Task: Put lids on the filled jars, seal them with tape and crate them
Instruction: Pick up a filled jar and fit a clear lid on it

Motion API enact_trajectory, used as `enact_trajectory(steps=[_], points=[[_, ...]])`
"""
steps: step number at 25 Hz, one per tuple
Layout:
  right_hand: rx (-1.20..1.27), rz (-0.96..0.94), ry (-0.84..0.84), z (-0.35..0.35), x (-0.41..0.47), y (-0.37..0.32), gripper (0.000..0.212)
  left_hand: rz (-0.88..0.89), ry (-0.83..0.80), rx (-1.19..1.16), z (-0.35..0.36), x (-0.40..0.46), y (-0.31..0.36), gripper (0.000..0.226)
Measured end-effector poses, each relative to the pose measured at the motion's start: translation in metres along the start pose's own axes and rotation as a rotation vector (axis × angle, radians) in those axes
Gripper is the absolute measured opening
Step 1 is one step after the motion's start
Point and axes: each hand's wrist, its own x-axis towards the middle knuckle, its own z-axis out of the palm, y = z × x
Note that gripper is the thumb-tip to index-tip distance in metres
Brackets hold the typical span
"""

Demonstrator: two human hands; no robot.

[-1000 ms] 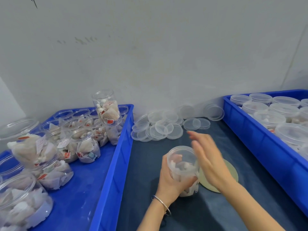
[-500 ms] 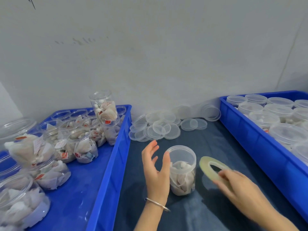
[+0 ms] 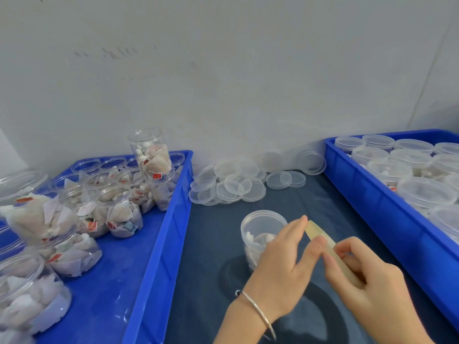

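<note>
Soft, even, bright light; faint shadows pool on the worktop point(image 3: 285, 199) beneath the hands. Wide-angle bending at edges, slightly soft detail.

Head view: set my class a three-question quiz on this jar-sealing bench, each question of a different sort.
1. True or false: the jar on the mat already wears a lid.
2. Which thing do both hands grip? A. tape roll B. loose lid C. crate
3. Fill in: the loose lids lie between two blue ____.

Key: 1 true. 2 A: left hand and right hand both pinch it. 3 crates: left crate, right crate.
</note>
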Motion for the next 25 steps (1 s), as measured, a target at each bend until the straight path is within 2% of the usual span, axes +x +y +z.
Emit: enact_trajectory(steps=[3, 8, 10, 13, 15, 19, 23, 25], points=[[-0.09, -0.002, 0.012, 0.003, -0.002, 0.003, 0.028, 0.072, 0.098, 0.011, 0.003, -0.006, -0.001, 0.052], [-0.076, -0.037, 0.056, 0.004, 0.0, 0.005, 0.024, 0.173, 0.22, -0.001, 0.012, -0.01, -0.004, 0.037], [-0.07, -0.086, 0.04, 0.0, 0.0, 0.006, 0.026, 0.131, 0.223, -0.095, 0.011, -0.008, -0.005, 0.035], [-0.125, -0.202, 0.007, -0.004, -0.002, 0.006, 0.012, 0.029, 0.19, -0.253, 0.007, -0.002, -0.008, 0.034], [-0.157, -0.246, -0.006, -0.006, -0.004, 0.007, 0.013, -0.015, 0.185, -0.342, 0.004, -0.001, -0.009, 0.034], [-0.215, -0.26, -0.003, -0.006, -0.005, 0.011, 0.023, -0.006, 0.289, -0.361, 0.004, -0.004, -0.01, 0.025], [-0.237, -0.316, 0.019, -0.005, -0.005, 0.011, 0.005, -0.007, 0.376, -0.444, 0.005, -0.005, -0.012, 0.011], [-0.239, -0.348, 0.01, -0.006, -0.003, 0.011, 0.006, -0.036, 0.391, -0.514, 0.003, -0.005, -0.013, 0.005]])
